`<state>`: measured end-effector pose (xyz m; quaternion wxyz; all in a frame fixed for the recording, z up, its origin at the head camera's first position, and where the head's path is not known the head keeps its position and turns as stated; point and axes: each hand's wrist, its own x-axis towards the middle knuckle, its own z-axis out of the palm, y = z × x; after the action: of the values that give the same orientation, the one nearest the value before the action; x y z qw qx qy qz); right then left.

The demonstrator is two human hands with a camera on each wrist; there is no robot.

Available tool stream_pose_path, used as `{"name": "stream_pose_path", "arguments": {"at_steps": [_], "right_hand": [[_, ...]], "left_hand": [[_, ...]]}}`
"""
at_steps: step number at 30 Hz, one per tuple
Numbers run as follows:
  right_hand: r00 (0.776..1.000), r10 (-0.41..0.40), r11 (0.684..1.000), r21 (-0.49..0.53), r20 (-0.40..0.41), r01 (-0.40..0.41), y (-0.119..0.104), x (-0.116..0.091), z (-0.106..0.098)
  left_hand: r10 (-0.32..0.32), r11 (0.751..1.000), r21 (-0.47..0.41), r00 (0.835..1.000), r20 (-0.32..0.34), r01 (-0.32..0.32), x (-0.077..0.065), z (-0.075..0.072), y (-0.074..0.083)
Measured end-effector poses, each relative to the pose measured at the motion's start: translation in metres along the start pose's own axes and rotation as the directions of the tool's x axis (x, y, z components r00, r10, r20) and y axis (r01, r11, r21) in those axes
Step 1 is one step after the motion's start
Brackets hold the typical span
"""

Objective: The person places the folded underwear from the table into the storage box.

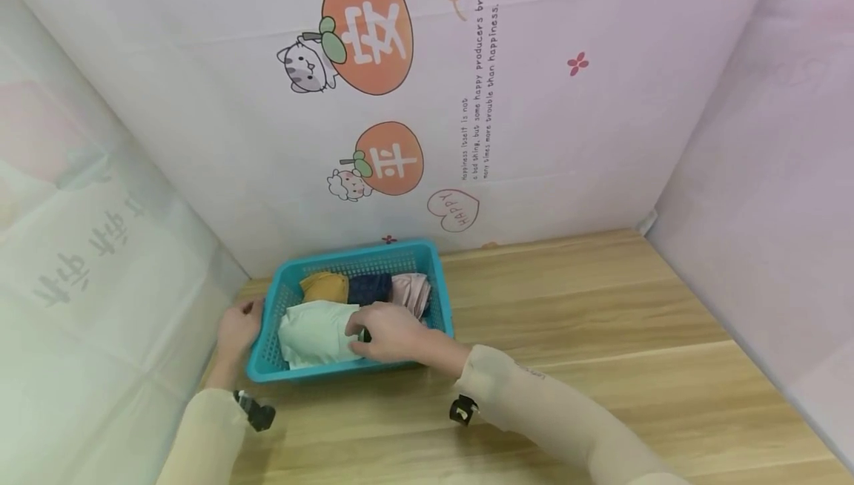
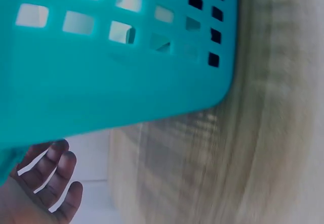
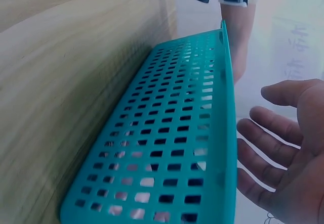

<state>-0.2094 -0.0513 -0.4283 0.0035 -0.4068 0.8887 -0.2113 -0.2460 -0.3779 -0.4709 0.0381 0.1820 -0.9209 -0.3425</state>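
Observation:
A turquoise plastic basket with perforated walls holds several folded cloth pieces. A large pale mint cloth fills its near left part. Behind that lie a mustard cloth, a navy cloth and a pale pink cloth. My left hand is at the basket's left rim; in the left wrist view its fingers are loosely bent and spread beside the rim. Over the right end of the mint cloth hovers my right hand. Its thumb and fingers stand apart, with nothing between them in the right wrist view.
The basket stands on a wood-grain tabletop, close to the back left corner. White printed sheets hang as a back wall, a left wall and a right wall. Black wrist straps sit at both sleeves.

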Motion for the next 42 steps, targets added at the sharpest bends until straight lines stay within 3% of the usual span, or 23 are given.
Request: {"name": "stream_pose_path", "arguments": {"at_steps": [5,9,15,21,27,35,39,42], "right_hand": [[1.0,-0.027,1.0,-0.008,0.0,0.027,0.014,-0.009,-0.009],[1.0,0.0,1.0,-0.014,-0.007,0.0,0.025,-0.02,-0.019],[0.998,0.022,0.999,-0.022,-0.054,-0.023,0.049,-0.035,-0.029],[0.994,0.102,0.995,0.024,-0.044,-0.101,0.076,-0.058,-0.045],[0.98,0.184,0.983,0.036,-0.079,-0.181,0.113,-0.087,-0.065],[0.957,0.253,0.964,-0.049,-0.142,-0.262,0.149,-0.113,-0.104],[0.934,0.31,0.94,-0.089,-0.175,-0.329,0.167,-0.125,-0.124],[0.903,0.371,0.903,-0.143,-0.215,-0.405,0.179,-0.131,-0.138]], "left_hand": [[0.149,0.984,0.102,0.989,-0.023,-0.146,-0.009,-0.005,0.004],[0.269,0.947,0.191,0.962,-0.035,-0.258,-0.019,-0.009,0.008],[0.397,0.881,0.296,0.917,-0.033,-0.37,-0.03,-0.012,0.024],[0.526,0.802,0.356,0.849,-0.038,-0.481,-0.042,-0.009,0.055],[0.554,0.772,0.346,0.832,0.043,-0.532,-0.053,-0.005,0.092],[0.564,0.75,0.369,0.822,0.075,-0.549,-0.053,-0.001,0.121],[0.572,0.74,0.368,0.815,0.098,-0.563,-0.05,-0.001,0.132],[0.575,0.733,0.372,0.811,0.108,-0.569,-0.048,-0.004,0.141]]}}
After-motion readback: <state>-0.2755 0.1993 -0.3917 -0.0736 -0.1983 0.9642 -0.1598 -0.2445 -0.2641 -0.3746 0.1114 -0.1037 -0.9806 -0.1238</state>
